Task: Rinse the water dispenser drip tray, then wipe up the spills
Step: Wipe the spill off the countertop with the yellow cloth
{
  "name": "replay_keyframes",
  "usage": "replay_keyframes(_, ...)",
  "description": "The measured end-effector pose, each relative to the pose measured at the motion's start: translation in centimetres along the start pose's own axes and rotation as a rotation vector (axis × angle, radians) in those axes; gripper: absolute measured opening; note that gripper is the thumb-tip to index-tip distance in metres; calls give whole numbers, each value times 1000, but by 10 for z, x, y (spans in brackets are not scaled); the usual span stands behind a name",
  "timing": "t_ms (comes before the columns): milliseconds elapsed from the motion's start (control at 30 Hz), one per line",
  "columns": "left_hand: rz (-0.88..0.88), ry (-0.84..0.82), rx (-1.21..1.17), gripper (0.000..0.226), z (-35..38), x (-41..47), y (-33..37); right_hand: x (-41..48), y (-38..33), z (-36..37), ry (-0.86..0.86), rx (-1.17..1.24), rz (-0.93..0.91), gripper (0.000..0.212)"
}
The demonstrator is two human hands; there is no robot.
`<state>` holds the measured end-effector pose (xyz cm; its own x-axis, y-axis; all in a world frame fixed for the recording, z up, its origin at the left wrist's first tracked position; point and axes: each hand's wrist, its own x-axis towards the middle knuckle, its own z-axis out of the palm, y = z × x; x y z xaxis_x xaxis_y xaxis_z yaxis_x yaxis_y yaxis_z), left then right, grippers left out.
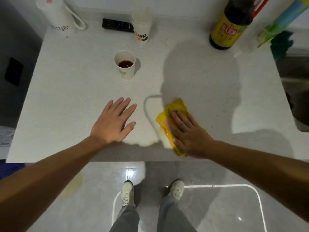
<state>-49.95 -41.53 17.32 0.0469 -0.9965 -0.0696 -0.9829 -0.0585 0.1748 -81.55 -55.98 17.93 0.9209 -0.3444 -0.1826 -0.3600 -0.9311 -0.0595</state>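
Note:
A crumpled yellow cloth (173, 107) lies on the white countertop (70, 101) near its front edge. My right hand (189, 131) presses flat on top of the cloth, fingers together. A wet film (147, 139) with a curved edge spreads on the counter just left of the cloth. My left hand (113, 121) rests flat on the counter to the left of the wet patch, fingers spread and holding nothing. No drip tray shows.
A paper cup (124, 64) with dark liquid stands mid-counter. Behind it are a tall printed cup (141, 28), a black remote (117, 25), a white kettle (53, 14) and a dark sauce bottle (229, 25). A sink (296, 91) sits at the right.

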Motion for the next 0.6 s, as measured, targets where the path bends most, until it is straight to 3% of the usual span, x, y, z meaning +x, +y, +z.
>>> replay_keyframes(200, -51, 54, -174, 53, -8, -5, 5, 28, -137, -1, 4, 216, 419, 73)
replay_keyframes(300, -68, 215, -410, 40, -26, -10, 12, 54, -158, -15, -33, 319, 498, 74)
replay_keyframes(367, 87, 329, -426, 35, -40, -11, 23, 56, -146, -25, -45, 482, 507, 67)
replay_keyframes(433, 299, 342, -357, 30, -49, -13, 42, 38, -125, -41, 52, 770, 560, 55)
replay_keyframes(500, 276, 235, -210, 32, -46, -15, 67, 9, -96, -47, 225, 821, 695, 46)
replay_keyframes(600, -110, -111, 85, 70, -27, -23, 113, -33, -46, -41, 273, 703, 904, 49)
